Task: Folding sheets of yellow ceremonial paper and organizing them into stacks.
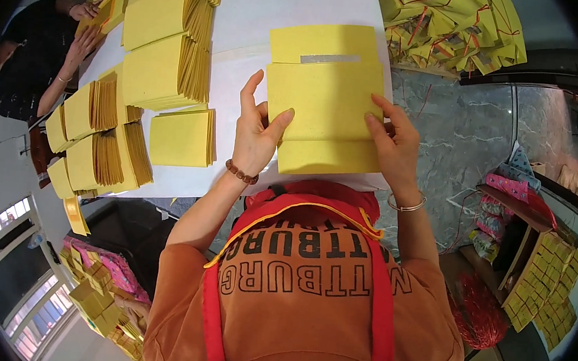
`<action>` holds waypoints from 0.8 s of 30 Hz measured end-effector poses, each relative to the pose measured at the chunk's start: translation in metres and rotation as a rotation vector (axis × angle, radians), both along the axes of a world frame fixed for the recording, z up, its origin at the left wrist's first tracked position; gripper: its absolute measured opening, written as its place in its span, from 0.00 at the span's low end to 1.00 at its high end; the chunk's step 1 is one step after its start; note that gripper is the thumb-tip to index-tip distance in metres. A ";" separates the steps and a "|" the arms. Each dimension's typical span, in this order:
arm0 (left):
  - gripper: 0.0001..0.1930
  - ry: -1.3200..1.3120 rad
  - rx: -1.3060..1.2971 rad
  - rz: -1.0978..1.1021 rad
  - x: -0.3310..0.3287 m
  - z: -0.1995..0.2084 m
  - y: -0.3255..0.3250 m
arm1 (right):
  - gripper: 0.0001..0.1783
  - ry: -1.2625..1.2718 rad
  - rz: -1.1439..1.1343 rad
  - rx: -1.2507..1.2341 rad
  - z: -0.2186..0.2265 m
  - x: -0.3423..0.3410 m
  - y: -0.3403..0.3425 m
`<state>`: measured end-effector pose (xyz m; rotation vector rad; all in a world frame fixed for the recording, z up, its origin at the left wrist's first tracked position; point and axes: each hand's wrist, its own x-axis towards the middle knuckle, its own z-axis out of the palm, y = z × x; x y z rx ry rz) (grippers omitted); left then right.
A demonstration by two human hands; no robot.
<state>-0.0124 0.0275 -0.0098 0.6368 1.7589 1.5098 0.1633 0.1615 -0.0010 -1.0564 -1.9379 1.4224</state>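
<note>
White table [247, 32] fills the upper middle, its far end cut off by the top edge; beside it, grey floor [435, 159] is shown, and the outer room is bent and darkened at the rim.

On the table, near its right-hand corner on the wearer's side, a yellow sheet [326, 105] is seen, creased near top and bottom, with a silvery strip [329, 59] across its upper part. Its underside is hidden. Its left side is touched by the left hand [258, 126]: the thumb is laid on the face, the forefinger is spread wide of it, and the other fingers are curled and partly hidden. The right side is met by the right hand [396, 138], thumb and forefinger tips set narrowly together on the face. Whether the sheet is pinched or merely pressed by either hand cannot be told — the curled fingers are masked.

To the left, a low yellow stack [181, 138] is set just beside taller piles [161, 73], some cut off above. Beyond them, a co-worker [31, 62] is half lost in shadow, both hands placed on yellow material. At upper right, yellow bags [453, 30] with red cords are heaped — too tangled to be counted.
</note>
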 end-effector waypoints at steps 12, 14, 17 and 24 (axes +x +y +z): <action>0.27 0.836 -0.347 -0.107 -0.007 0.032 0.006 | 0.16 -0.129 -0.050 0.144 -0.006 -0.005 0.003; 0.27 1.243 -0.220 -0.034 -0.006 0.036 0.009 | 0.15 -0.146 -0.050 0.165 -0.006 -0.006 0.002; 0.28 1.266 -0.071 -0.327 0.003 0.044 0.024 | 0.15 -0.132 -0.050 0.168 -0.009 -0.006 0.001; 0.30 1.266 -0.164 -0.458 0.016 0.014 0.036 | 0.16 -0.124 -0.032 0.137 -0.008 -0.002 0.004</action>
